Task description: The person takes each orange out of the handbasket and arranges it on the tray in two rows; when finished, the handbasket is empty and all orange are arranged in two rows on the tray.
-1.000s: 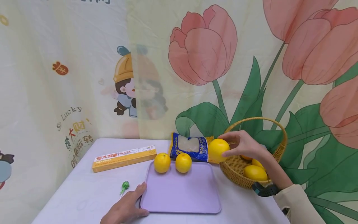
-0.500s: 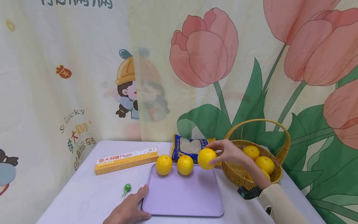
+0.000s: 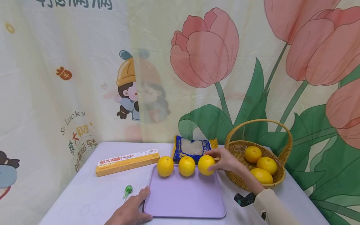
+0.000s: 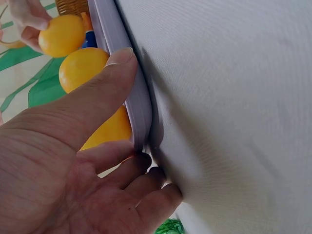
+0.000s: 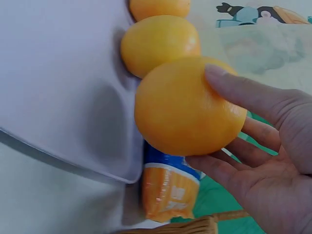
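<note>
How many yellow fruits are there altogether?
6: two fruits at the far edge of the tray, one fruit in the right hand, three fruits in the basket. More could hide behind the arm.

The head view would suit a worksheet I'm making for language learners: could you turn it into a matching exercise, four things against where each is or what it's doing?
Things
1. Round yellow fruit at the right end of the row of three
2. Flat lavender rectangular tray
3. Brown woven basket with an arched handle
4. Green-wrapped lollipop on a white stick

Places and states
A. Touched at an edge by the left hand
B. Lying on the white table, left of the tray
C. Pinched by the right hand
D. Holding three yellow fruits

Pairs: 1-C, 2-A, 3-D, 4-B
</note>
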Motion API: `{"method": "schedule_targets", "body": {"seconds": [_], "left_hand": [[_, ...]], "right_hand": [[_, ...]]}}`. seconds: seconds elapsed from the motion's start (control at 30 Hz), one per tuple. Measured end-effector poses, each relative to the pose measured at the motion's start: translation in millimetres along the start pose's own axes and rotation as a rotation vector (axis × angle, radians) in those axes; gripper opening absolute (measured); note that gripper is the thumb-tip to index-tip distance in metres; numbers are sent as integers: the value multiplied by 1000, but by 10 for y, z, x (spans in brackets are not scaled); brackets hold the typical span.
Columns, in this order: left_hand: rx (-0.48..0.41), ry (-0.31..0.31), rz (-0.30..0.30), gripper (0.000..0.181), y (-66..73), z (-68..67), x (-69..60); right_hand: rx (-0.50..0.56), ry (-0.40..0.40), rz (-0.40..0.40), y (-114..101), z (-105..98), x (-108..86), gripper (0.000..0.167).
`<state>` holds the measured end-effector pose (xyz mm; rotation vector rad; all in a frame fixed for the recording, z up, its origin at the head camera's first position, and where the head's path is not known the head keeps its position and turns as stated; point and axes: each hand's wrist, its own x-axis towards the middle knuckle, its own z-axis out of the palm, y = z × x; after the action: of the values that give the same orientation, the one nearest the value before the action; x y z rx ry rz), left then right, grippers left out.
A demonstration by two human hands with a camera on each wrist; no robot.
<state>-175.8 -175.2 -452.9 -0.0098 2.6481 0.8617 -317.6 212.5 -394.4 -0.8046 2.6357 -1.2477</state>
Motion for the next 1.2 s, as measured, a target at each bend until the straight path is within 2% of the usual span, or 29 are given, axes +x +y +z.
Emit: {"method": "schedule_targets", "body": {"seconds": [0.17, 0.33, 0.67, 0.9, 1.2], "left_hand": [[1, 1, 0, 105, 7, -4, -1], [-3, 0, 4, 105, -7, -6, -1], [-12, -9, 1, 105, -1, -3, 11], [-5, -10, -10, 105, 13, -3, 11], [-1, 2, 14, 104, 19, -9, -7]], "right_hand": [[16, 29, 63, 75, 85, -1, 66], [9, 63, 87, 128, 146, 5, 63], [15, 93, 63, 226, 240, 8, 59], [8, 74, 22, 238, 234, 10, 61], [34, 60, 9, 241, 196, -12, 62]]}}
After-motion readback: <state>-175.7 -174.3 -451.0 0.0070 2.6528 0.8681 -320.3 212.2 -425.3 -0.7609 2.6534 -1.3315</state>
